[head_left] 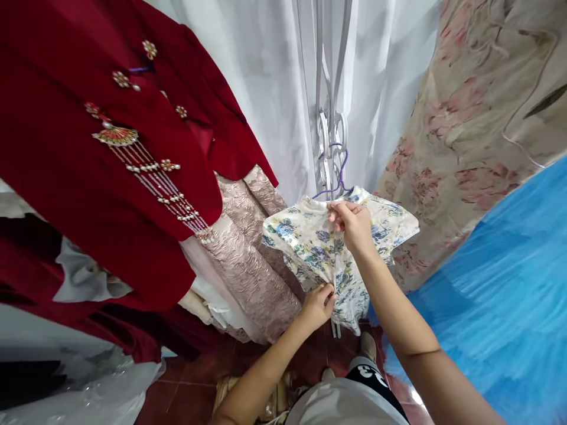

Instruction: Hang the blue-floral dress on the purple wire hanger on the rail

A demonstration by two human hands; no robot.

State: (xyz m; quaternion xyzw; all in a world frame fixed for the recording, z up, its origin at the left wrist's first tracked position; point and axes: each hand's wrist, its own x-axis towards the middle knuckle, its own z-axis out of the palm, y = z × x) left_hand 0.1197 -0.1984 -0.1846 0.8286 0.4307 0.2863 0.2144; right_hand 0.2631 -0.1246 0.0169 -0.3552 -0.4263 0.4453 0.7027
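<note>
A white floral blouse [305, 227] with blue flowers and short sleeves hangs in front of me on a purple hanger [342, 168]. The hanger's hook is up at a white metal rack [332, 106]. At the blouse's neckline, the fingers of my right hand [354, 224] are closed in a pinch on the cloth of its front opening. Lower down, my left hand [319, 304] pinches the front edge near the waist. Whether a button or zip sits under my fingertips is hidden.
Dark red garments with a beaded tassel ornament [168, 189] and a pink brocade garment [252, 260] hang on the left. To the right are a pink floral cloth [447, 159] and blue tulle [496, 265]. White curtains [261, 77] hang behind, above a red tiled floor [186, 383].
</note>
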